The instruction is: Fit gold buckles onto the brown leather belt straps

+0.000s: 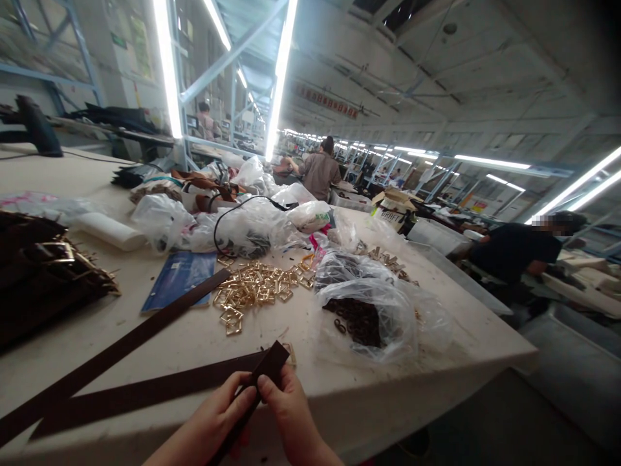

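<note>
At the table's front edge my left hand [226,404] and my right hand [286,401] both pinch a dark brown leather strap [274,362]. Its squared end points up and away from me; the rest drops between my forearms. Just behind my right fingers a gold buckle [291,353] shows in part. A second brown strap [145,395] lies flat to the left of my hands, its far end hidden behind the held one. Another strap [145,333] runs slantwise beyond it, its tip reaching a heap of gold buckles [257,285].
A blue booklet [174,278] lies under the far strap's end. To the right is a clear plastic bag [369,317] of small dark pieces. Stacked brown straps with buckles [43,278] fill the left side. Co-workers [320,171] sit beyond, and grey bins [572,369] stand right of the table.
</note>
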The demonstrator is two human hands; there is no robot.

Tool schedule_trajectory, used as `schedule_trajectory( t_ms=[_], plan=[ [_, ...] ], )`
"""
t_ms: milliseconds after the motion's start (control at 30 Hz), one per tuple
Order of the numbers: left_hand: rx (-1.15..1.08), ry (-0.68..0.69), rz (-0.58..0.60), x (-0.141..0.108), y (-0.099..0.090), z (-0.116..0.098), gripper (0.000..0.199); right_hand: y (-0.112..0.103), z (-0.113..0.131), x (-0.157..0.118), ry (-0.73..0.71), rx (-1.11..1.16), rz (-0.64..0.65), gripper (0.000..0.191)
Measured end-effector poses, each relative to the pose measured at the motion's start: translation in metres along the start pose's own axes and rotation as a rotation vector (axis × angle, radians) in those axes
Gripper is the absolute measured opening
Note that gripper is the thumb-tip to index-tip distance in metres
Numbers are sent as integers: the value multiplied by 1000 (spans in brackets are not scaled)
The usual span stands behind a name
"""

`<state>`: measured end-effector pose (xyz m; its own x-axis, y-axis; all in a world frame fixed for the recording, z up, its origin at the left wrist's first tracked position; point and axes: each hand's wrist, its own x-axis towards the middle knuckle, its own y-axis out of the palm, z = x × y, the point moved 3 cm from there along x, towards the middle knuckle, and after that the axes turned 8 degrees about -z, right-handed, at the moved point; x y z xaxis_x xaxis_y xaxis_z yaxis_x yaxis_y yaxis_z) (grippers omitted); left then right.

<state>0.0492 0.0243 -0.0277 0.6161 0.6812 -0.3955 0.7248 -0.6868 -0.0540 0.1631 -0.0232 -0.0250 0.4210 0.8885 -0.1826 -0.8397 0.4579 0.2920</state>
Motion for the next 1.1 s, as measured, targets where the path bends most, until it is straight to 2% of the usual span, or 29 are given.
schedule_trajectory(
  t_ms=[100,167,233,333,467,567,733,833,900,1100],
  plan=[
    [0,9,9,5,-6,1,59,4,0,4,-53,-59,94,36],
    [-28,7,8,10,-13,0,55,-1,3,15,-102,-183,117,33],
    [-89,-34,18,13,-21,2,53,-13,9,32,-173,-349,57,29],
    [-174,-121,-6,16,-33,9,48,-37,19,66,-289,-625,-111,27],
    [-248,-194,-32,17,-42,17,43,-52,24,112,-439,-989,-169,27],
    [-289,-211,-15,17,-45,20,38,-50,19,141,-465,-1103,-153,26],
    [-302,-218,12,20,-47,21,35,-34,8,176,-481,-1317,-147,25],
    [-304,-210,12,19,-47,21,35,-27,6,183,-477,-1426,-128,21],
    [-318,-214,12,17,-48,19,36,-27,7,179,-476,-1479,-63,18],
    [-355,-215,15,15,-48,11,32,-43,15,137,-496,-1560,221,16]
  ],
)
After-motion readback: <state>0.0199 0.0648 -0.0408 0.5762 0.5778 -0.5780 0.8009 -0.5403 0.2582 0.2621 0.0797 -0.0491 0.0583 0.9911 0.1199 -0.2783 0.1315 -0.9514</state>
